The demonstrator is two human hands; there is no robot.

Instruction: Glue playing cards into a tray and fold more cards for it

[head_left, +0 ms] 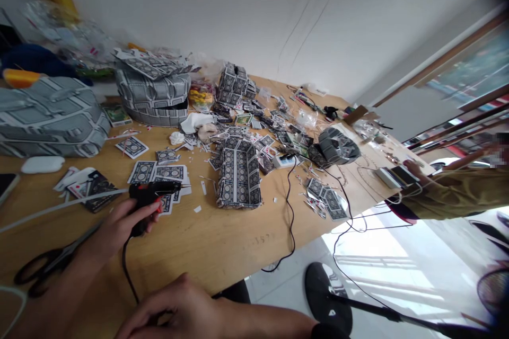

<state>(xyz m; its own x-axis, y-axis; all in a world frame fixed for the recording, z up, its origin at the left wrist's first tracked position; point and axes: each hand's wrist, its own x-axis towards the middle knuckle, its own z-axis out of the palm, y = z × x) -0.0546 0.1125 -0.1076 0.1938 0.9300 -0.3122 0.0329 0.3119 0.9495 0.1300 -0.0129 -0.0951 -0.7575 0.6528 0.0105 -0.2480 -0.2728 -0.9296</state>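
glue gun point(153, 193) grip hidden inside the left hand point(119, 228).

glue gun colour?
Black glue gun with a red trigger, held in the left hand; head view.

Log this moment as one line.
left hand: grips glue gun | right hand: rests on table edge, holding nothing | scissors beside left hand
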